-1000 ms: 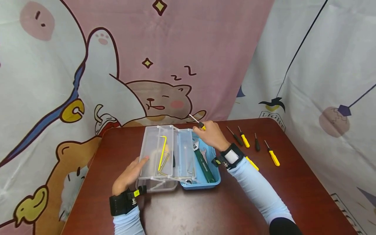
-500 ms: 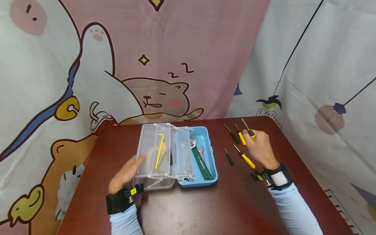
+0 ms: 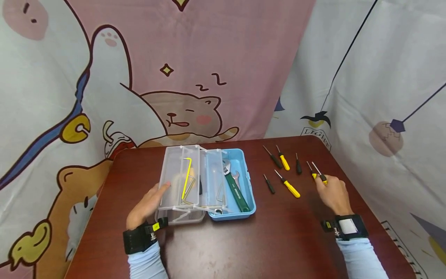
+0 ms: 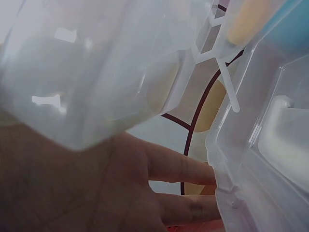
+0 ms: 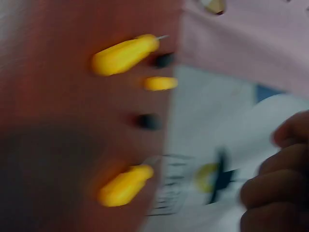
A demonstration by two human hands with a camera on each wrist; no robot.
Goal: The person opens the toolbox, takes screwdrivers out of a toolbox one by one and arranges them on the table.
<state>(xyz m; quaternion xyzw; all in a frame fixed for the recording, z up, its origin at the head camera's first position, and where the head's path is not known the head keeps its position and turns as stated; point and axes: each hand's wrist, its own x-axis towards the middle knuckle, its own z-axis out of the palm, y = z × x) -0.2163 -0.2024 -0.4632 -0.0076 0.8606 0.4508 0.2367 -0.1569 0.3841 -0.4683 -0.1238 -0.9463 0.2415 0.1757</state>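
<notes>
My right hand (image 3: 334, 195), toward the table's right side, grips a screwdriver (image 3: 318, 171) with a black-and-yellow handle, its shaft pointing up and away. Just left of it lies a yellow-handled screwdriver (image 3: 310, 167), partly hidden by the hand. In the right wrist view the curled fingers (image 5: 275, 193) show at the right edge. My left hand (image 3: 146, 205) is at the left side of the opened toolbox, touching its clear plastic tray (image 3: 170, 174). Its fingers (image 4: 178, 166) reach out straight to the clear lid (image 4: 231, 174) in the left wrist view.
Several screwdrivers lie spread right of the box, among them a yellow one (image 3: 292, 189) and a black one (image 3: 269, 185). A green-handled adjustable wrench (image 3: 237, 192) and a small wrench lie in the blue box (image 3: 231, 217). Hex keys, including a yellow one (image 3: 186, 178), lie in the tray.
My right hand has carried the screwdriver from above the toolbox rightward and down to the table's right side. The left hand has stayed at the tray.
</notes>
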